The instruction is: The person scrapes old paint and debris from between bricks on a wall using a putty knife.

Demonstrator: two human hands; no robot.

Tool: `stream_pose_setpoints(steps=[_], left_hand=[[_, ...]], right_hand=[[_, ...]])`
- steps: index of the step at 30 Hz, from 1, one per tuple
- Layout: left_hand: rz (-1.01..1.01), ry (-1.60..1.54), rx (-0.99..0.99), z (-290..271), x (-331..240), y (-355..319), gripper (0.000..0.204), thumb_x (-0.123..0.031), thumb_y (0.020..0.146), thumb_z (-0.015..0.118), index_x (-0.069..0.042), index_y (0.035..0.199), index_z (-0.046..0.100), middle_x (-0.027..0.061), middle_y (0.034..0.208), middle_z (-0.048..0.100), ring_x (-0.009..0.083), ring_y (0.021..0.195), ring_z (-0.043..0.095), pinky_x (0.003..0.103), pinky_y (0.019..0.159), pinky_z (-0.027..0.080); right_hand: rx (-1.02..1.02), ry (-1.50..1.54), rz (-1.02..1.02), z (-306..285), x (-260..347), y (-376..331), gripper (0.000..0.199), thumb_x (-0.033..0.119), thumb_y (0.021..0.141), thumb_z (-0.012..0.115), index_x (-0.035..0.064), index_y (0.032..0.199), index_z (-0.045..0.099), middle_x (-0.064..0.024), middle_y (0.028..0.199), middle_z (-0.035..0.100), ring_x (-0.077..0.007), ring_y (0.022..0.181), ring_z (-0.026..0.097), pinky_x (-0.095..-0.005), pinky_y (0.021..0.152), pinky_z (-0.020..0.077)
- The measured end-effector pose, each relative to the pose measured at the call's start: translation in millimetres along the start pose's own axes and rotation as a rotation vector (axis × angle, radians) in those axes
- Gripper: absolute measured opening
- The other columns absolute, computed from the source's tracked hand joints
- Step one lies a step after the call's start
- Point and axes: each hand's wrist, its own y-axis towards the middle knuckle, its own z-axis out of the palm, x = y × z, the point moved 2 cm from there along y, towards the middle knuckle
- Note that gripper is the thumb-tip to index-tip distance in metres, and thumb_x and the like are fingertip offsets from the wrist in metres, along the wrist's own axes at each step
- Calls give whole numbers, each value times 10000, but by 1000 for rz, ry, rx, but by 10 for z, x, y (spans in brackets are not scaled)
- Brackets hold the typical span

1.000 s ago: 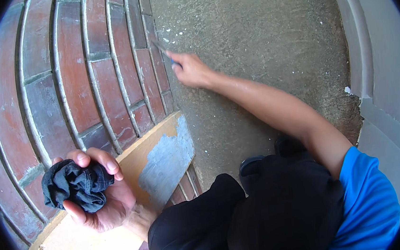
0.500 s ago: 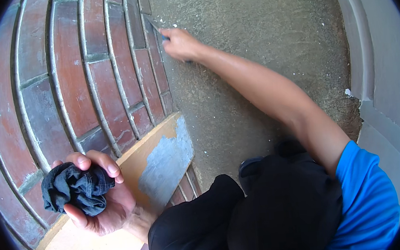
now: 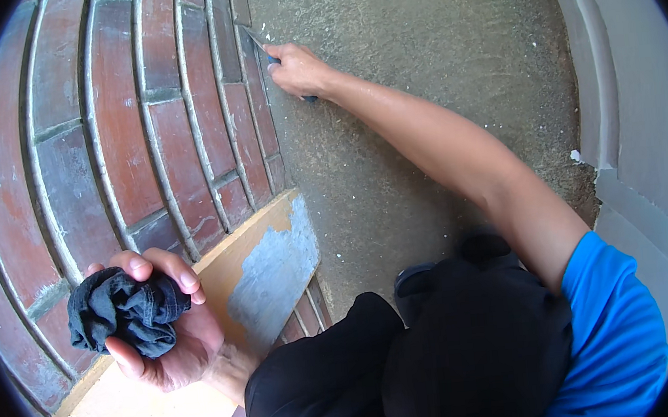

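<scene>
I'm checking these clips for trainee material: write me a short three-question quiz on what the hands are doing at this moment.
1. True or false: the left hand is wrapped around a bunched dark cloth.
2. Where does the blade of the scraper in the right hand rest? A) on the wooden board B) at the seam between the brick paving and the concrete floor C) on the cloth
3. Fill in: the board is partly smeared with ____ paste.

Key: 1 true; 2 B; 3 grey.
</scene>
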Motion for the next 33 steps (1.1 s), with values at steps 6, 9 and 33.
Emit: stream_pose_setpoints(steps=[6,9,33], left_hand=[[-8,5,-26,14,11,15,584,-367,889,617,13,1291,431,207,1070,520,286,759,532,284,547,490],[0,27,-20,-17,-31,-31,584,-367,888,616,13,1291,431,208,1068,518,289,761,535,287,544,495],[-7,39,-63,-7,89,48,643,-436,889,597,5,1321,420,213,1047,552,315,707,581,302,511,471]], right_hand=[[-284,-139,-411,459,-432,-401,521,117,907,439,23,1419,421,-179,970,678,-192,704,636,-343,675,529],[-8,-13,-69,191,29,-223,536,115,920,437,21,1444,378,-162,961,672,-155,632,592,-332,601,513],[169,89,111,209,-71,-666,542,158,945,475,95,1470,356,-120,763,636,-195,683,630,-361,632,528]])
